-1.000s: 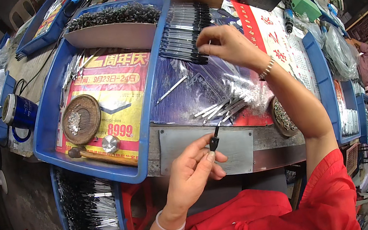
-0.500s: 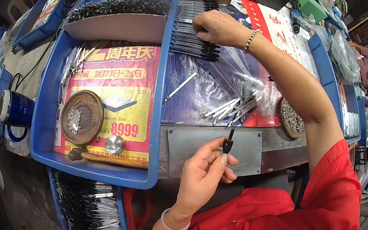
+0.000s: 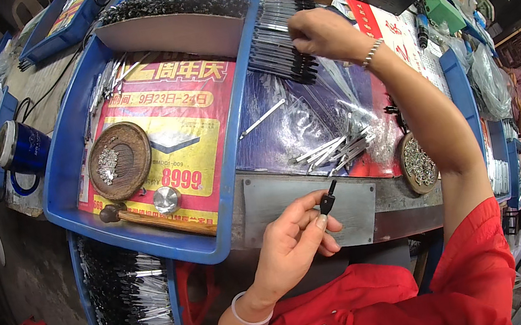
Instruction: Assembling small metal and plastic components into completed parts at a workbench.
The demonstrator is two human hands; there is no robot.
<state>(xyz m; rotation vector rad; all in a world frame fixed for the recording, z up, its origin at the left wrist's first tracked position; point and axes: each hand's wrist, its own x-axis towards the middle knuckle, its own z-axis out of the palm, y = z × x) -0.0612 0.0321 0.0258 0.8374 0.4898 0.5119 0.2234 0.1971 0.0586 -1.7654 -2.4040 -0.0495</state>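
My left hand (image 3: 297, 239) pinches a small black part with a thin pointed tip (image 3: 327, 199) between thumb and fingers, above the front edge of the bench. My right hand (image 3: 330, 35) is curled closed at the right end of a row of thin dark metal strips with black ends (image 3: 278, 39). What its fingertips hold, if anything, is hidden. Nearer me on the bench lie a loose pile of bare silver strips (image 3: 341, 151) and one single strip (image 3: 262, 119). A round dish of small metal bits (image 3: 418, 163) stands beside my right forearm.
A blue tray (image 3: 229, 199) at left holds a wooden dish (image 3: 135, 157), a wooden-handled tool (image 3: 160, 222) and a round metal piece (image 3: 167, 199). A metal plate (image 3: 268, 206) covers the bench's front edge. Below left, a blue bin (image 3: 179, 314) is full of strips. A blue mug (image 3: 31, 149) stands far left.
My right hand has moved a little to the right along the dark strips, toward their end. My left hand keeps its pinch on the black part. The whole view has shifted slightly.
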